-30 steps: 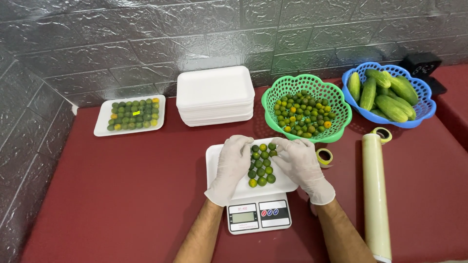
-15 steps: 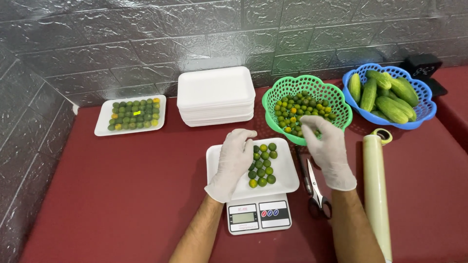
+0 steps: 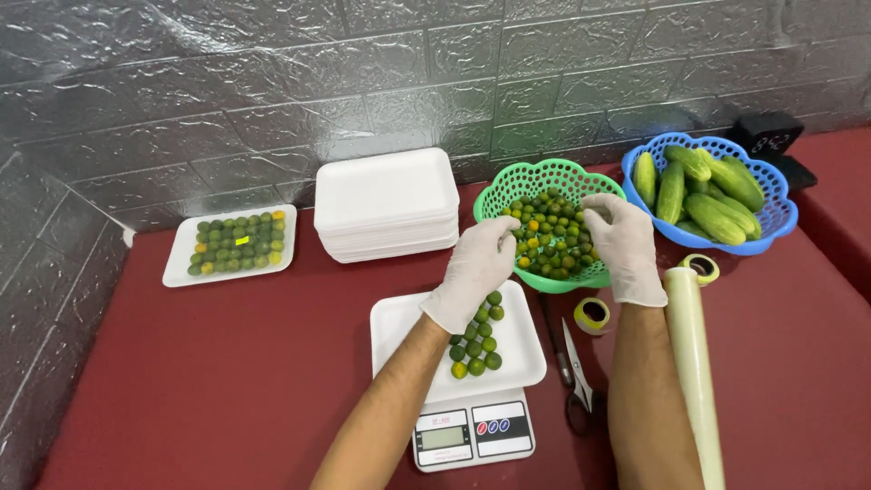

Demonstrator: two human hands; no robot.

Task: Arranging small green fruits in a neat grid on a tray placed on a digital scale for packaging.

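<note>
White-gloved hands, left [image 3: 474,269] and right [image 3: 622,242], reach with curled fingers into the green basket [image 3: 508,195] of limes [image 3: 551,238], centre frame; grip unclear. Below sit tray [image 3: 399,336], scale [image 3: 472,436], scissors [image 3: 573,377].

We look steeply down from head height (one view only) across the red worktop [image 3: 227,381] toward its far edge, close in.

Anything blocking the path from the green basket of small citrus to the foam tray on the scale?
Nothing visible. The green basket sits just behind the foam tray; both gloved hands, left hand and right hand, are over the basket's fruit.
</note>
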